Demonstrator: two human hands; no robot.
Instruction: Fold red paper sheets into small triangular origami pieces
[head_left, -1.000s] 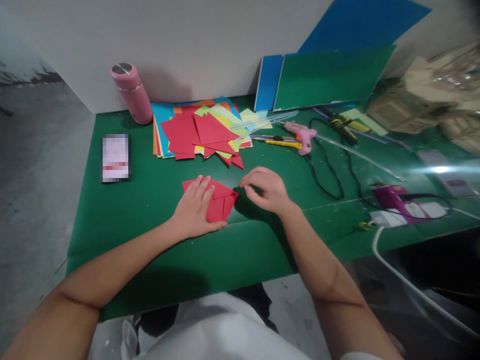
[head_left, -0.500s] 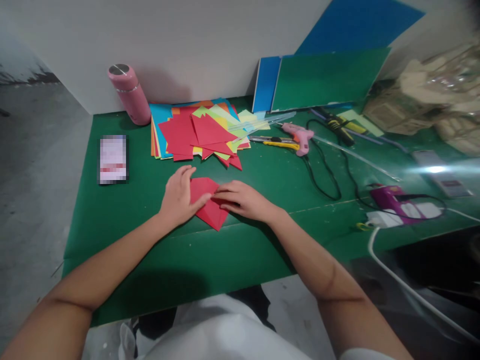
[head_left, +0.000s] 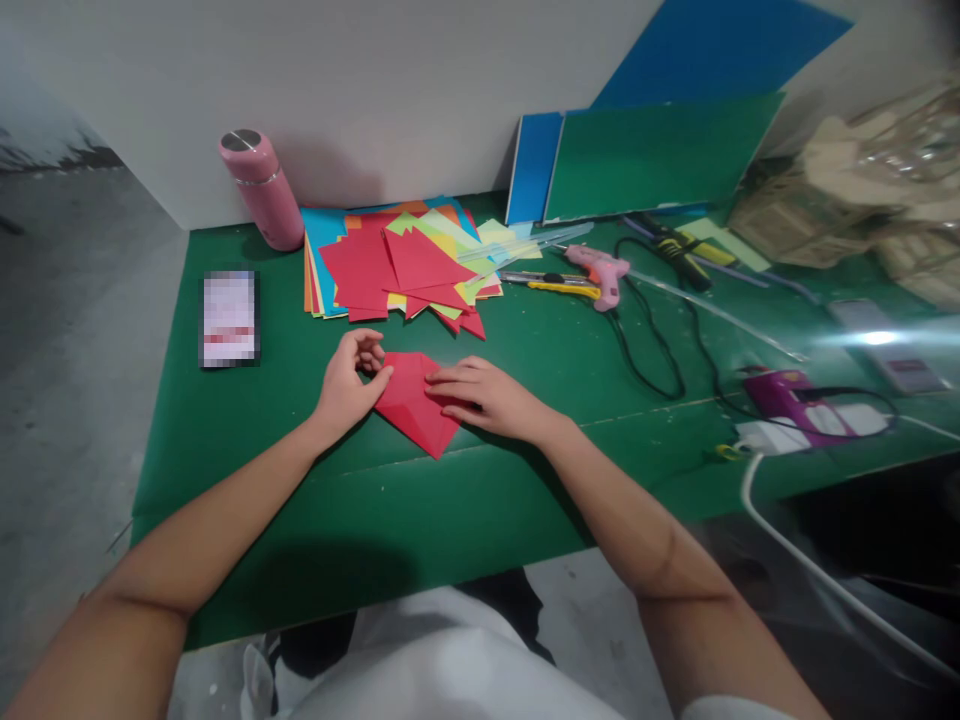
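A folded sheet of red paper (head_left: 411, 400) lies on the green table in front of me, its pointed end towards me and creases across its surface. At its left edge is my left hand (head_left: 351, 380), fingers curled and thumb against the paper, pinching that edge. My right hand (head_left: 484, 398) rests on the paper's right side with fingers stretched out flat, covering part of it. Beyond both hands is a pile of coloured paper (head_left: 360, 275), with several red pieces on top.
A pink flask (head_left: 266, 195) and a blurred-out phone (head_left: 229, 318) are at the left. Right of the pile lie a yellow utility knife (head_left: 562, 287), a pink glue gun (head_left: 604, 275) with its cord, and pliers (head_left: 681, 258). A purple-and-white power strip (head_left: 795, 405) sits farther right.
My left thumb has drawn back left from the paper's middle to its left edge, and the left fingers have curled. My right hand stays almost in place.
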